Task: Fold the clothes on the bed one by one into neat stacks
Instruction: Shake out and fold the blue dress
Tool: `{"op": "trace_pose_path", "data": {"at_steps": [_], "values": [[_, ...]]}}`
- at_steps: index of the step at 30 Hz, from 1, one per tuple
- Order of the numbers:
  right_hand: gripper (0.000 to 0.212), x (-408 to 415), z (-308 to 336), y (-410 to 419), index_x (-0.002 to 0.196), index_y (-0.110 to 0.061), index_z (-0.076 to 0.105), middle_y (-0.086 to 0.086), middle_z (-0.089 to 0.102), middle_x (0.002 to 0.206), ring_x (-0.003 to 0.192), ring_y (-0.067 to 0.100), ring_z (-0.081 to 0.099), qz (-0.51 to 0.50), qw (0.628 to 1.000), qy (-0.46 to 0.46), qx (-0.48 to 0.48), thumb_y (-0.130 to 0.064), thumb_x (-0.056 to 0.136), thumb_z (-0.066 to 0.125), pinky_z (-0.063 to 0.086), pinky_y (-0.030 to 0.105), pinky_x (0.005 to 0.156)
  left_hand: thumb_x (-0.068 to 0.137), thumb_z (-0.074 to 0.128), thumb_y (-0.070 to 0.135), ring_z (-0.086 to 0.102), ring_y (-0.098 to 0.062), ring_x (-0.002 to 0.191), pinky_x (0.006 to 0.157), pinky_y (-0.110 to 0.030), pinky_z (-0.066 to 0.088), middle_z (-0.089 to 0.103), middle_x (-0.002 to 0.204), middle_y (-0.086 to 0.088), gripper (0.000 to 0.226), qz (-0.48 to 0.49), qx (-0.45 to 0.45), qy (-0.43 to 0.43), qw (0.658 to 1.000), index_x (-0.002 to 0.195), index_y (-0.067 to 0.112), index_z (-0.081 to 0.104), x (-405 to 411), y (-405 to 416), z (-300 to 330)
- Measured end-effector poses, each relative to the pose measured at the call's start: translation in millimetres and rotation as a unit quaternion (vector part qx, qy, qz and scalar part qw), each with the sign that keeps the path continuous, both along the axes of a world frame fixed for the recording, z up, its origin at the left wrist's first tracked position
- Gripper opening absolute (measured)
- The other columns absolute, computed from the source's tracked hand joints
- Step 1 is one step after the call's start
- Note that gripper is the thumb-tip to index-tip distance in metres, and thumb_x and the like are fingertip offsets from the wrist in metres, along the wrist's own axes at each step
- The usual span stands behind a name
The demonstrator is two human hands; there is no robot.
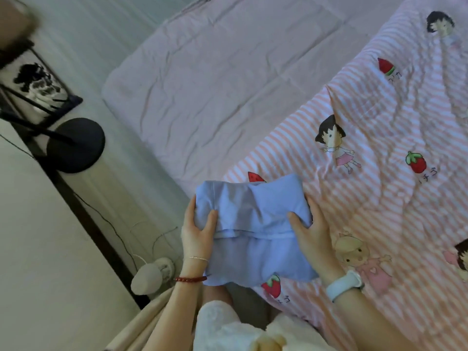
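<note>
both hands grip a folded blue garment (253,224) between them: the left hand (196,234) pinches its left edge, thumb on top, and the right hand (310,231) clasps its right edge, over the striped quilt (379,198).

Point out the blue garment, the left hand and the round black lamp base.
blue garment (253,224), head view, middle of folded cloth.
left hand (196,235), head view, back of hand.
round black lamp base (76,145), head view, top.
</note>
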State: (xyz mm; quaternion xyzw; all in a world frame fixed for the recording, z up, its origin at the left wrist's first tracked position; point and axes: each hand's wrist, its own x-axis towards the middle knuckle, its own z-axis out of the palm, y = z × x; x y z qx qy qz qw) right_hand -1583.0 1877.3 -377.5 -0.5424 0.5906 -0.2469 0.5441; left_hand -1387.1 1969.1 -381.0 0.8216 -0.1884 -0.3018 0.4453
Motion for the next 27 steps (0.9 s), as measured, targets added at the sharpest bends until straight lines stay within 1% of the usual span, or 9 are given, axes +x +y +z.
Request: {"op": "trace_pose_path", "data": {"at_steps": [3,6,11,14,17,19,21,24,27], "values": [[0.046,63.9,10.6,3.4,0.134,-0.014,0.045,-0.005,0.051,0.133,0.121,0.003,0.047,0.021,1.0,0.001,-0.005,-0.011,0.09,0.059,0.037,0.014,0.1,0.086,0.065,0.021,0.05,-0.008,0.116,0.097,-0.022,0.039,0.055,0.128,0.003,0.052,0.013,-0.007,0.001,1.0,0.134,0.015,0.047,58.8,8.9,12.9],[0.045,132.7,20.6,1.0,0.132,-0.008,0.048,0.001,0.054,0.13,0.121,0.012,0.049,0.018,0.999,0.01,-0.034,-0.007,0.088,0.06,0.037,0.021,0.101,0.086,0.065,0.024,0.05,-0.003,0.113,0.093,-0.018,0.038,0.055,0.125,0.009,0.052,0.019,-0.019,0.001,1.0,0.134,0.019,0.046,123.9,9.3,25.9],[0.045,240.3,34.2,-10.3,0.132,-0.012,0.048,-0.005,0.056,0.126,0.115,0.008,0.052,0.049,0.998,-0.007,-0.046,-0.007,0.088,0.059,0.038,0.006,0.09,0.086,0.064,0.025,0.049,0.005,0.11,0.088,-0.008,0.036,0.053,0.122,0.018,0.052,0.045,-0.035,-0.012,0.998,0.134,0.025,0.045,224.7,7.1,47.5],[0.046,298.9,39.2,-20.2,0.132,-0.014,0.048,-0.007,0.055,0.124,0.115,0.007,0.051,0.063,0.997,-0.022,-0.045,-0.008,0.088,0.06,0.037,0.011,0.092,0.086,0.063,0.027,0.048,0.006,0.11,0.087,-0.007,0.036,0.053,0.122,0.019,0.051,0.081,-0.038,-0.022,0.996,0.134,0.026,0.045,274.0,9.1,56.7],[0.046,354.4,42.1,-35.8,0.131,-0.014,0.049,-0.009,0.055,0.123,0.113,0.006,0.051,0.096,0.994,-0.027,-0.043,-0.008,0.088,0.061,0.035,0.004,0.086,0.086,0.063,0.026,0.05,0.0,0.113,0.09,-0.013,0.037,0.055,0.125,0.015,0.052,0.123,-0.036,-0.016,0.992,0.135,0.025,0.045,319.1,8.0,60.0],[0.046,390.4,43.9,-51.0,0.131,-0.017,0.05,-0.01,0.056,0.122,0.111,0.002,0.051,0.111,0.993,-0.028,-0.04,-0.01,0.087,0.061,0.035,0.002,0.083,0.087,0.062,0.024,0.053,0.001,0.109,0.084,-0.007,0.039,0.058,0.117,0.02,0.046,0.139,-0.037,-0.013,0.989,0.131,0.025,0.048,349.5,-0.2,60.9],[0.045,429.3,44.6,-70.7,0.131,-0.019,0.05,-0.011,0.057,0.122,0.11,0.001,0.051,0.127,0.991,-0.027,-0.044,-0.012,0.087,0.06,0.036,0.006,0.085,0.087,0.062,0.021,0.054,0.007,0.103,0.073,0.001,0.038,0.056,0.106,0.029,0.041,0.148,-0.039,-0.019,0.988,0.125,0.029,0.05,383.1,-16.7,61.4],[0.045,489.1,49.9,-106.8,0.132,-0.015,0.049,-0.004,0.056,0.127,0.116,0.01,0.052,0.145,0.988,-0.035,-0.044,-0.011,0.088,0.059,0.041,0.024,0.097,0.087,0.062,0.018,0.049,0.025,0.094,0.07,0.006,0.035,0.053,0.102,0.033,0.042,0.164,-0.053,-0.032,0.985,0.126,0.027,0.05,435.9,-53.0,69.1],[0.045,548.9,59.7,-147.5,0.132,-0.012,0.047,-0.002,0.055,0.129,0.117,0.011,0.051,0.173,0.983,-0.034,-0.059,-0.009,0.089,0.059,0.038,0.023,0.098,0.087,0.062,0.018,0.051,0.016,0.099,0.075,0.005,0.036,0.056,0.111,0.025,0.046,0.177,-0.056,-0.036,0.982,0.131,0.023,0.049,489.0,-89.5,81.0]]}}
